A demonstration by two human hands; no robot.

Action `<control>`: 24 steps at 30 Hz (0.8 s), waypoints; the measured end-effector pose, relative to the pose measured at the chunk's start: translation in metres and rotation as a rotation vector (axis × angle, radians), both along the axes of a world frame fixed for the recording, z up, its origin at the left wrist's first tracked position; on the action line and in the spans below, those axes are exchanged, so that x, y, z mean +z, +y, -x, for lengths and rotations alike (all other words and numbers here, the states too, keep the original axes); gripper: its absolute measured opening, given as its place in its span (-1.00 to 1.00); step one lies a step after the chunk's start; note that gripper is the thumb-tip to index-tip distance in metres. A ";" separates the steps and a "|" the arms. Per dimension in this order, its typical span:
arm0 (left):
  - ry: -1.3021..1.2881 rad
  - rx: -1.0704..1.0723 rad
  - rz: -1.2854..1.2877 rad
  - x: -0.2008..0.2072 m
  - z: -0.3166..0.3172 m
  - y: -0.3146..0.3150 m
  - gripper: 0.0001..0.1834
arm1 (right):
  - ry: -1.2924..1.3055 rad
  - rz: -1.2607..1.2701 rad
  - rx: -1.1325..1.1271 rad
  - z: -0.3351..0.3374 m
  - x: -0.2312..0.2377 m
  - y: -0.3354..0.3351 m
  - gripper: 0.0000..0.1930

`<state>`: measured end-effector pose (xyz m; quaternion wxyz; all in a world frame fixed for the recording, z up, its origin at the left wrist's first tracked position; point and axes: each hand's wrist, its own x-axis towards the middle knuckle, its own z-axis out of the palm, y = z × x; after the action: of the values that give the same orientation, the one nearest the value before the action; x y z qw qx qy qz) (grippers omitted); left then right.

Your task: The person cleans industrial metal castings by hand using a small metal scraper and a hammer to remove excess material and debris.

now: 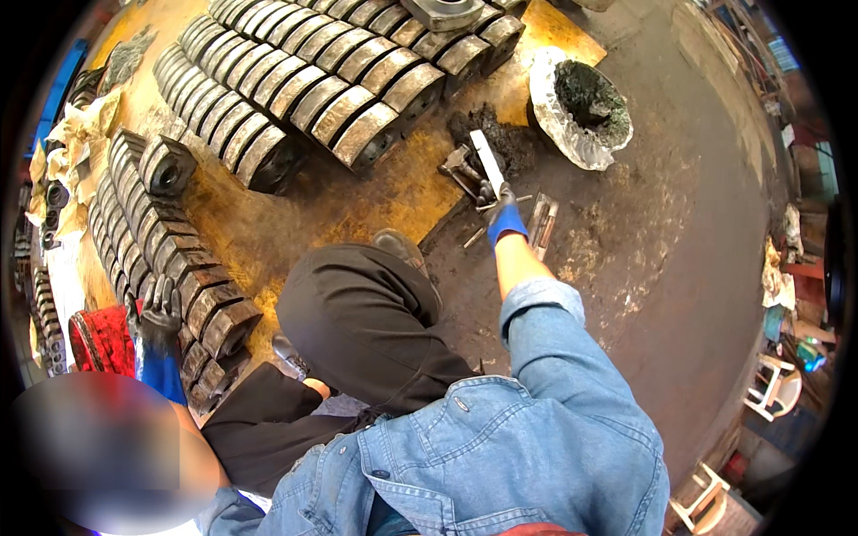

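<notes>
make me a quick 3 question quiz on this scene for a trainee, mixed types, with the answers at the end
1. Multiple choice: which hand holds the flat white bar?
A) left
B) right
C) neither

2. True or false: in the picture, the white-rimmed round container sits farther left than the rows of curved-top metal blocks.

3. Fill in the blank: the glove cuff on the left hand is ____ in colour.

Key
1. B, the right hand.
2. False; the container is to the right of them.
3. Blue.
</notes>
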<state>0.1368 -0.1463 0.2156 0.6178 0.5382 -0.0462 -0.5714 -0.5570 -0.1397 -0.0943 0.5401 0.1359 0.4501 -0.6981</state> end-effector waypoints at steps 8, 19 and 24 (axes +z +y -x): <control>0.060 0.137 0.004 -0.008 -0.013 -0.015 -0.31 | -0.151 -0.131 -0.034 -0.014 0.000 0.064 -0.64; 0.007 0.037 0.052 0.039 0.058 -0.013 -0.29 | 1.058 0.005 0.357 0.032 0.037 0.009 -0.54; -0.019 0.068 -0.011 0.047 0.074 -0.014 -0.31 | 1.852 -0.929 1.193 0.000 0.041 -0.028 -0.50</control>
<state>0.0629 -0.1606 0.2629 0.6333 0.5483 -0.0307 -0.5453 -0.5573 -0.1673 -0.0528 0.1487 -0.4668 0.8697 0.0592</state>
